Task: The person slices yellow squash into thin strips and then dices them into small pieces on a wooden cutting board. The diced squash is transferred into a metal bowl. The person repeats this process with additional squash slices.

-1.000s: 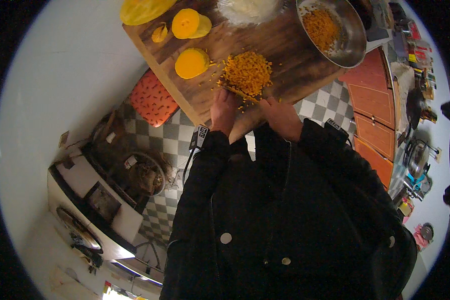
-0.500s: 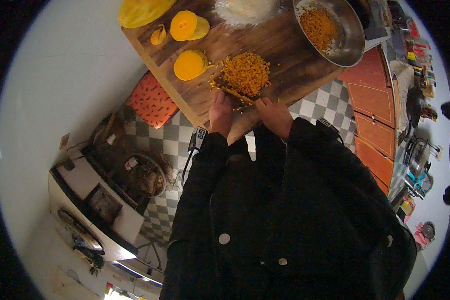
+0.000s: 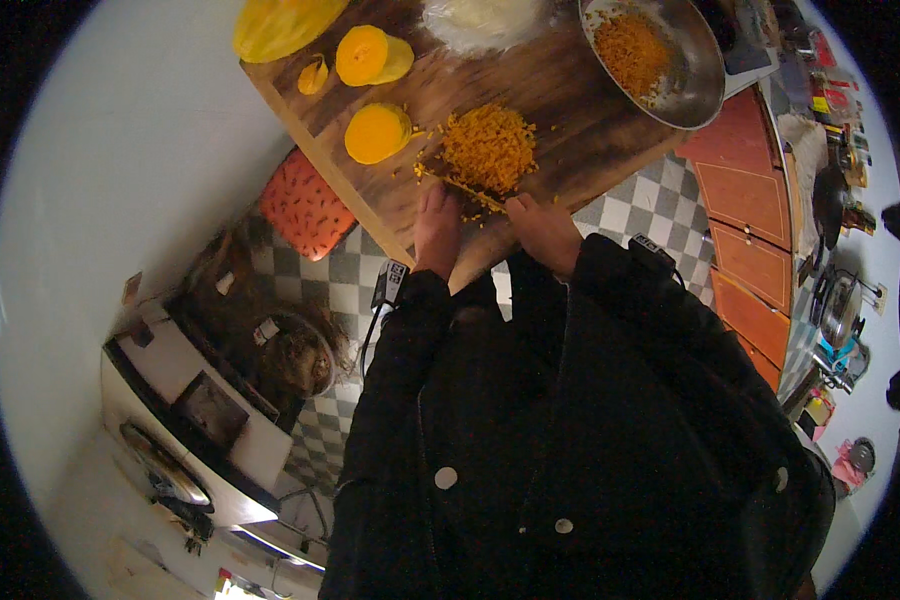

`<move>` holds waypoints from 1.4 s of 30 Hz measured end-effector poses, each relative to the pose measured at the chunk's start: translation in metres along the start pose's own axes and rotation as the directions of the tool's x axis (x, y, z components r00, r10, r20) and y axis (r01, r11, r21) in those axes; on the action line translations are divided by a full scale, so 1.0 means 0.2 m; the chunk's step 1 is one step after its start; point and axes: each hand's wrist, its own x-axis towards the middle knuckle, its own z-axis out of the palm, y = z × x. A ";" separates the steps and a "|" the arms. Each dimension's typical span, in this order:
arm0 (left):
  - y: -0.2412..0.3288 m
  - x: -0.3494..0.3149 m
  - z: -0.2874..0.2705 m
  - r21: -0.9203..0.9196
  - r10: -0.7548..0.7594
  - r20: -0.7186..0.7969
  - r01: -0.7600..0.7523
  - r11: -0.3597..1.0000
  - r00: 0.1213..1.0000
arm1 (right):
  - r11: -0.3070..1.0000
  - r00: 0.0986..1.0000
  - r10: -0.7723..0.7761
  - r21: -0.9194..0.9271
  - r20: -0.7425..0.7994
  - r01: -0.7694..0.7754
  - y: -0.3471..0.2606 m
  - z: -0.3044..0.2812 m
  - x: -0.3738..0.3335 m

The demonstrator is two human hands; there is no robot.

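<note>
A knife (image 3: 467,191), seen nearly edge-on with orange bits along its blade, lies between my hands at the near side of a chopped pile. My right hand (image 3: 548,233) is closed around its right end; the handle is hidden by the fingers. My left hand (image 3: 437,232) has its fingers stretched forward, their tips touching the blade's left end. Just beyond the blade is the heap of finely chopped orange squash (image 3: 490,148). A cut squash piece (image 3: 376,134) stands left of the heap, and another thick piece (image 3: 372,57) lies farther back.
The wooden board (image 3: 570,140) also bears a squash peel scrap (image 3: 313,75), a larger yellow squash (image 3: 282,25) and a plastic-wrapped pale mass (image 3: 485,20). A metal pan (image 3: 708,85) with orange bits stands at the far right. An orange-red patterned stool (image 3: 305,205) is left of the board.
The view has shifted slightly. Both hands keep their places at the knife's two ends, and the blade still lies along the near side of the chopped squash.
</note>
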 end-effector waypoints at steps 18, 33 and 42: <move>0.00 -0.06 -0.01 -0.117 0.001 -0.071 -0.010 0.993 0.997 | 0.996 0.997 -0.058 -0.077 -0.050 0.054 -0.04 -0.02 -0.08; 0.02 -0.08 -0.03 -0.109 -0.048 -0.077 0.039 0.993 0.996 | 0.996 0.999 -0.042 -0.080 -0.031 0.040 -0.04 0.05 -0.05; 0.01 -0.12 -0.03 -0.140 -0.070 -0.060 0.061 0.988 0.996 | 0.997 0.997 0.012 -0.076 0.074 -0.006 -0.05 0.03 -0.08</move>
